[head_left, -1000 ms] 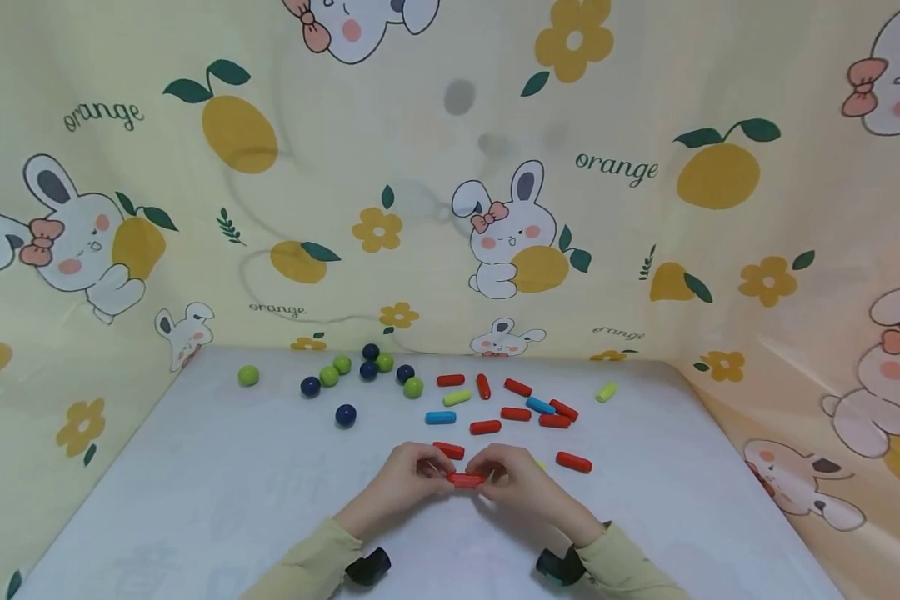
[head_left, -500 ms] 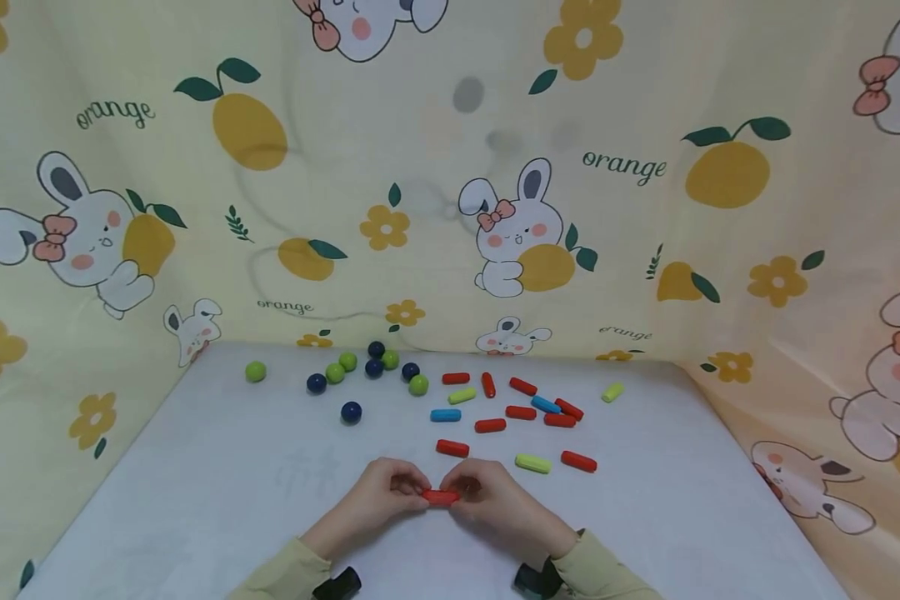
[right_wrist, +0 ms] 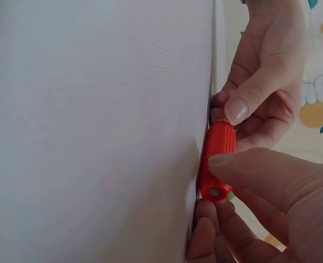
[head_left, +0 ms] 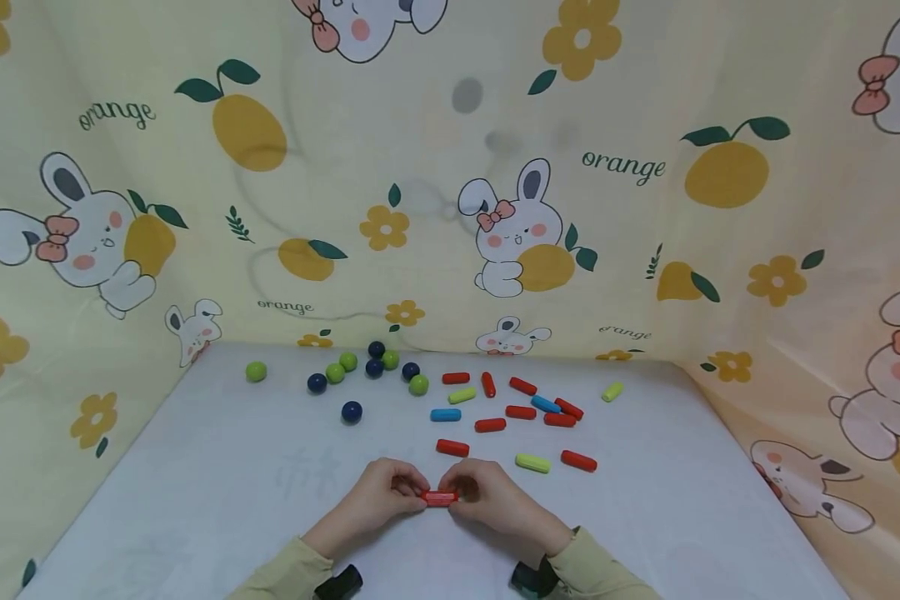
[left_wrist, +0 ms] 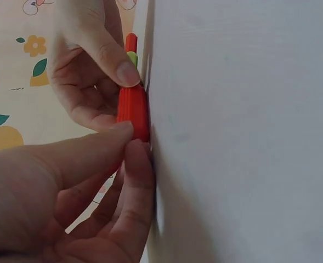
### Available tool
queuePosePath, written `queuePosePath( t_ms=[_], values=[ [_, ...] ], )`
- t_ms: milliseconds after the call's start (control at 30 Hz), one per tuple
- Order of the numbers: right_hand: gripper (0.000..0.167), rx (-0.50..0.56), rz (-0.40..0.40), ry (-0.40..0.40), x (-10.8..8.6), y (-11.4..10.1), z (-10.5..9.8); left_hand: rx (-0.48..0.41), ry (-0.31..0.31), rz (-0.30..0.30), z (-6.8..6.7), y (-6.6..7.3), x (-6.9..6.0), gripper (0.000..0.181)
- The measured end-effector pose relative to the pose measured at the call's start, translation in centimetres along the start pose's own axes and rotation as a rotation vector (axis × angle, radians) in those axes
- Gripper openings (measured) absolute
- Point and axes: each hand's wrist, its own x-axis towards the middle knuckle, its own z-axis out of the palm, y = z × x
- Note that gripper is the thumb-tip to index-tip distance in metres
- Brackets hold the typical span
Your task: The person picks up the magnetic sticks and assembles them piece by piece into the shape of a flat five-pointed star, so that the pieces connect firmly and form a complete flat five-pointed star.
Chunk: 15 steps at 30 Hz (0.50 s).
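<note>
A short red ridged plastic cylinder (head_left: 441, 498) lies level at the front of the table, between both hands. My left hand (head_left: 381, 497) pinches its left end with thumb and fingers. At the other end, my right hand (head_left: 495, 500) holds it the same way. The left wrist view shows the lengthwise grooves on the red cylinder (left_wrist: 132, 104), low over the white surface. A small hole is visible in the near end of the red cylinder (right_wrist: 221, 137) in the right wrist view, where my right thumb presses on its side.
Just beyond the hands lie a red cylinder (head_left: 452, 448), a yellow-green cylinder (head_left: 532, 463) and another red cylinder (head_left: 579, 461). Several red, blue and yellow-green ones are scattered farther back. Dark blue balls (head_left: 351, 412) and green balls (head_left: 256, 372) stand at back left, before a printed curtain (head_left: 420, 267).
Both hands have shifted left and nearer to me with the red cylinder, uncovering a yellow-green one. Over the last half second the hands stay put, while the cylinder seems slightly turned.
</note>
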Motion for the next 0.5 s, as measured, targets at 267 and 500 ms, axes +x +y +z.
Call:
queuePosePath(
  t_ms=[267, 500],
  values=[
    [0.023, -0.004, -0.006, 0.000, 0.1, -0.1, -0.2, 0.023, -0.014, 0.006, -1.7, -0.2, 0.3, 0.025],
    [0.025, 0.027, -0.006, 0.002, 0.0, 0.1, -0.2, 0.139, 0.298, 0.027, -5.2, 0.3, 0.5, 0.028]
  ],
)
